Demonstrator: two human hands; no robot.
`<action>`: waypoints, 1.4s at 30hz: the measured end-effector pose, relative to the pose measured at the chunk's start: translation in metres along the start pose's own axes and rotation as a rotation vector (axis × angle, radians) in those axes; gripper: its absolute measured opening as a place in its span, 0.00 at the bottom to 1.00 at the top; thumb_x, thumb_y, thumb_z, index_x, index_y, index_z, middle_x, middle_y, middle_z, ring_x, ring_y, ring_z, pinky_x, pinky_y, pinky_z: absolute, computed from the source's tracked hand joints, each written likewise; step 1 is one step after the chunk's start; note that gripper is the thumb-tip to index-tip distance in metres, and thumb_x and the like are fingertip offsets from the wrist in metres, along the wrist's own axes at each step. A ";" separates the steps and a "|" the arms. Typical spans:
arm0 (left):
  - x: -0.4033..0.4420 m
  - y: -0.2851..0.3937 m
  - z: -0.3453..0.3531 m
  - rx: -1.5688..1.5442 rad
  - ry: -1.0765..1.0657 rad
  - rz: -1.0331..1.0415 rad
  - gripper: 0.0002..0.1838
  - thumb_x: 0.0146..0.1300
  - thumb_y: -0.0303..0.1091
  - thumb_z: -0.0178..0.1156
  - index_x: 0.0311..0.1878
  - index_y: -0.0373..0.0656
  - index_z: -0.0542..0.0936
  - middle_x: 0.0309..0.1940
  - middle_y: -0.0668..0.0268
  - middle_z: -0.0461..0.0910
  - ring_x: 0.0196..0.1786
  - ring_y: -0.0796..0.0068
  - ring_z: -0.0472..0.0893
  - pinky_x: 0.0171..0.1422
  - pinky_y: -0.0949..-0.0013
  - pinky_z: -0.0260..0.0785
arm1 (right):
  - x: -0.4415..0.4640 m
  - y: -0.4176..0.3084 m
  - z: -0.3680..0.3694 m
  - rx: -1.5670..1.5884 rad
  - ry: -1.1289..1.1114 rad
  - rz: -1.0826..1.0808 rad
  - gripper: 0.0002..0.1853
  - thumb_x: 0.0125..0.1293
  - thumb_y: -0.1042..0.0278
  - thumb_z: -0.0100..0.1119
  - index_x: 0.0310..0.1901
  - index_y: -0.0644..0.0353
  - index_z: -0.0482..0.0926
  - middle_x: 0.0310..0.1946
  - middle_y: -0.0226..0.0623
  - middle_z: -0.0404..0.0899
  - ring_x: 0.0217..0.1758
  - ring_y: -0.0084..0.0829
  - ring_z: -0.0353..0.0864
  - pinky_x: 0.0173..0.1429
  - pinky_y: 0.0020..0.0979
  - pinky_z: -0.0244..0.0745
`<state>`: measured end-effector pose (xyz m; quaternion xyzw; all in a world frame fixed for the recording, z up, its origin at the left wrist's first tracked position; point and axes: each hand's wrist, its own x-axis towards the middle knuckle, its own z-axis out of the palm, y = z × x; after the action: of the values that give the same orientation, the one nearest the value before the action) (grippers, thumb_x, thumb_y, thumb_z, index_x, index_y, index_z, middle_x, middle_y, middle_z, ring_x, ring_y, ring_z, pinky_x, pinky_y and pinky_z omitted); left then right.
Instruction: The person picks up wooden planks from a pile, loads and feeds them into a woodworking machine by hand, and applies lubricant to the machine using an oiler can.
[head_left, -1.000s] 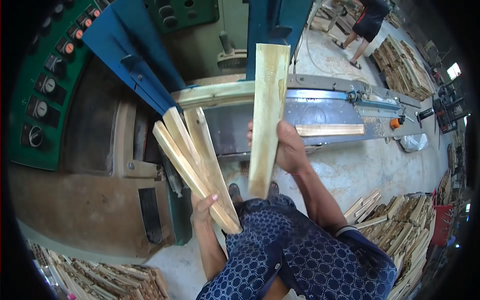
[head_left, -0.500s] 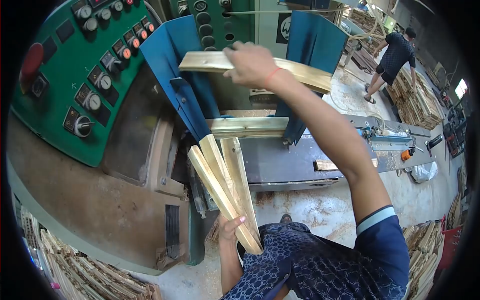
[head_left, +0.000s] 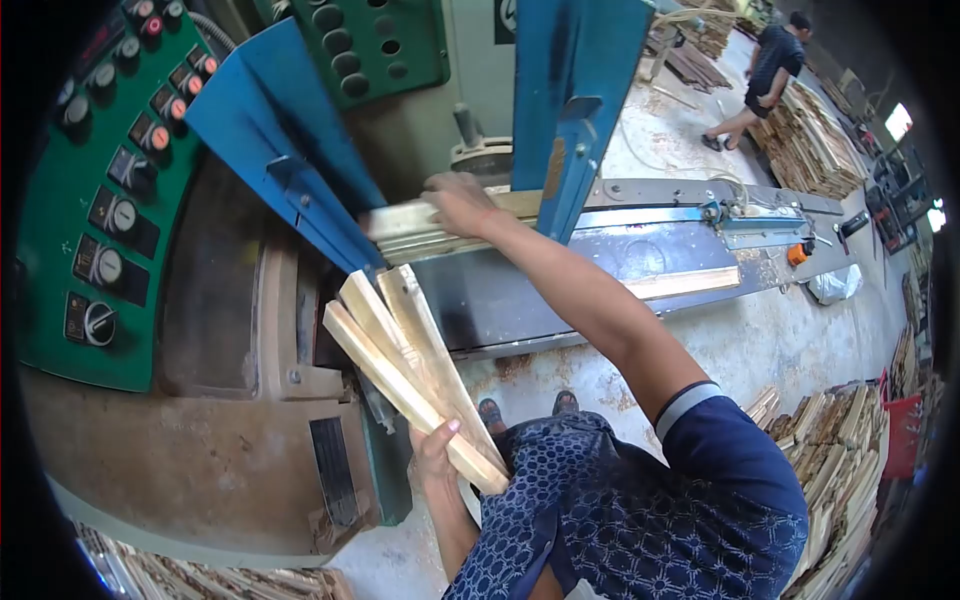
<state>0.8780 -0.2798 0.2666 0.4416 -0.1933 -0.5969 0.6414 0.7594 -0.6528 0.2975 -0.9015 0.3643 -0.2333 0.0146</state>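
Three wooden strips [head_left: 415,370] are fanned out in my left hand [head_left: 434,455], which grips them near their lower ends in front of my body. My right hand [head_left: 462,205] is closed on a pale wooden board [head_left: 402,216], set lengthwise low between two blue metal guides [head_left: 290,120]. Beneath that board lies more wood [head_left: 430,244], at the back edge of the dark machine table [head_left: 500,300]. The board's left end is blurred by motion.
A green control panel [head_left: 110,200] with knobs stands at the left. One strip [head_left: 685,283] lies on the table's right part. Wood stacks [head_left: 830,450] stand at lower right and lower left. A person [head_left: 772,75] walks at the upper right.
My right hand has lowered the board from above down between the blue guides. My left hand still holds its strips. The person at the upper right has shifted stance.
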 end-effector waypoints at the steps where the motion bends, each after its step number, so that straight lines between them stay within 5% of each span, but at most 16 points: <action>1: -0.001 0.001 0.005 0.001 0.034 -0.004 0.45 0.50 0.30 0.66 0.73 0.29 0.62 0.54 0.48 0.78 0.51 0.55 0.85 0.56 0.58 0.83 | -0.015 -0.004 -0.003 0.019 0.095 0.028 0.23 0.63 0.64 0.68 0.60 0.61 0.82 0.63 0.48 0.77 0.68 0.50 0.73 0.72 0.51 0.66; 3: 0.002 0.001 0.002 0.016 0.049 -0.013 0.45 0.50 0.30 0.67 0.73 0.29 0.62 0.54 0.48 0.78 0.51 0.55 0.85 0.56 0.58 0.83 | -0.056 -0.028 -0.019 0.264 0.166 0.227 0.24 0.65 0.63 0.69 0.61 0.63 0.82 0.64 0.50 0.78 0.69 0.50 0.74 0.74 0.48 0.67; 7: 0.019 0.004 0.022 0.007 -0.019 -0.043 0.44 0.51 0.31 0.68 0.73 0.28 0.63 0.55 0.49 0.78 0.51 0.56 0.85 0.57 0.58 0.83 | -0.164 -0.114 -0.030 1.442 -0.314 0.440 0.23 0.75 0.57 0.64 0.62 0.66 0.78 0.59 0.43 0.82 0.63 0.31 0.78 0.70 0.37 0.71; 9: 0.030 -0.010 0.015 -0.006 -0.093 -0.082 0.43 0.53 0.28 0.69 0.72 0.28 0.64 0.58 0.53 0.78 0.59 0.61 0.81 0.65 0.63 0.75 | -0.194 -0.153 -0.030 1.519 -0.123 0.513 0.25 0.76 0.56 0.63 0.64 0.67 0.76 0.57 0.38 0.82 0.59 0.22 0.76 0.68 0.31 0.72; 11: 0.034 -0.015 0.022 -0.049 -0.102 -0.129 0.43 0.52 0.27 0.69 0.72 0.28 0.65 0.59 0.52 0.78 0.59 0.60 0.82 0.65 0.64 0.75 | -0.195 -0.142 -0.039 1.522 -0.162 0.675 0.25 0.77 0.57 0.63 0.64 0.67 0.74 0.55 0.39 0.84 0.55 0.22 0.81 0.64 0.30 0.75; 15: 0.036 -0.016 0.052 -0.171 -0.084 -0.094 0.42 0.51 0.26 0.69 0.71 0.28 0.64 0.57 0.49 0.78 0.56 0.53 0.83 0.67 0.53 0.77 | -0.193 -0.106 -0.082 1.840 0.233 0.835 0.21 0.79 0.53 0.58 0.58 0.64 0.74 0.46 0.47 0.85 0.46 0.38 0.88 0.53 0.42 0.85; 18: 0.038 -0.022 0.024 -0.128 -0.080 -0.127 0.42 0.51 0.27 0.70 0.69 0.28 0.64 0.54 0.47 0.77 0.53 0.51 0.84 0.58 0.49 0.84 | -0.212 -0.062 -0.094 2.146 0.387 0.389 0.33 0.77 0.32 0.47 0.56 0.61 0.71 0.39 0.46 0.83 0.37 0.39 0.88 0.43 0.39 0.86; 19: 0.040 -0.023 0.016 -0.124 -0.085 -0.117 0.41 0.51 0.27 0.70 0.69 0.28 0.64 0.53 0.47 0.77 0.53 0.51 0.84 0.55 0.50 0.85 | -0.213 -0.055 -0.102 2.110 0.413 0.405 0.33 0.77 0.32 0.47 0.56 0.61 0.71 0.39 0.46 0.83 0.37 0.39 0.88 0.43 0.39 0.86; 21: 0.039 -0.010 0.022 -0.048 -0.096 -0.072 0.38 0.52 0.27 0.67 0.67 0.29 0.67 0.52 0.50 0.78 0.49 0.58 0.85 0.51 0.57 0.87 | -0.205 -0.050 -0.126 2.265 0.457 -0.009 0.30 0.78 0.32 0.46 0.50 0.58 0.70 0.33 0.41 0.80 0.34 0.39 0.88 0.43 0.39 0.86; 25: 0.040 0.004 0.026 0.053 -0.112 -0.035 0.39 0.52 0.28 0.68 0.68 0.29 0.65 0.52 0.48 0.78 0.49 0.59 0.86 0.51 0.58 0.86 | -0.197 -0.055 -0.142 2.153 0.645 0.083 0.29 0.77 0.30 0.46 0.45 0.55 0.68 0.31 0.36 0.77 0.27 0.35 0.82 0.34 0.35 0.77; 27: 0.041 0.001 0.027 0.061 -0.111 -0.011 0.41 0.52 0.28 0.68 0.70 0.29 0.64 0.52 0.48 0.78 0.48 0.59 0.86 0.51 0.60 0.86 | -0.190 -0.061 -0.146 2.137 0.679 0.054 0.28 0.77 0.33 0.49 0.47 0.56 0.71 0.34 0.37 0.76 0.33 0.34 0.80 0.36 0.35 0.75; 30: 0.045 -0.007 0.021 -0.019 -0.099 0.017 0.43 0.48 0.27 0.70 0.70 0.28 0.65 0.51 0.48 0.79 0.46 0.58 0.85 0.56 0.59 0.83 | -0.173 -0.071 -0.158 2.262 0.886 0.049 0.20 0.72 0.55 0.58 0.57 0.61 0.74 0.47 0.45 0.79 0.59 0.40 0.77 0.62 0.43 0.77; 33: 0.041 -0.006 0.023 0.000 -0.106 -0.030 0.44 0.49 0.28 0.70 0.72 0.29 0.64 0.53 0.48 0.78 0.48 0.59 0.84 0.56 0.59 0.83 | -0.144 -0.082 -0.179 2.164 1.056 0.376 0.21 0.69 0.64 0.59 0.61 0.60 0.70 0.51 0.46 0.79 0.63 0.43 0.77 0.65 0.47 0.76; 35: 0.046 -0.016 0.013 -0.031 -0.122 -0.009 0.43 0.52 0.27 0.68 0.73 0.30 0.63 0.55 0.48 0.77 0.48 0.58 0.84 0.54 0.59 0.84 | -0.119 -0.094 -0.196 1.996 1.021 0.259 0.22 0.70 0.69 0.55 0.65 0.60 0.72 0.62 0.46 0.78 0.75 0.48 0.69 0.76 0.58 0.69; 38: 0.050 -0.012 0.014 -0.124 -0.104 -0.049 0.42 0.57 0.24 0.65 0.75 0.31 0.59 0.57 0.47 0.76 0.48 0.58 0.85 0.49 0.60 0.86 | -0.106 -0.089 -0.204 2.338 0.892 0.037 0.23 0.72 0.77 0.53 0.68 0.58 0.68 0.63 0.43 0.76 0.74 0.42 0.71 0.74 0.58 0.72; 42: 0.056 -0.005 0.007 -0.089 -0.147 -0.009 0.43 0.59 0.27 0.66 0.76 0.33 0.58 0.58 0.49 0.76 0.49 0.59 0.85 0.50 0.61 0.87 | -0.100 -0.091 -0.203 2.212 0.943 0.036 0.24 0.75 0.79 0.56 0.69 0.53 0.67 0.61 0.37 0.75 0.69 0.37 0.75 0.70 0.55 0.76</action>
<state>0.8815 -0.3345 0.2507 0.3685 -0.2109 -0.6385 0.6419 0.6687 -0.4905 0.4556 -0.2218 -0.0511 -0.7262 0.6487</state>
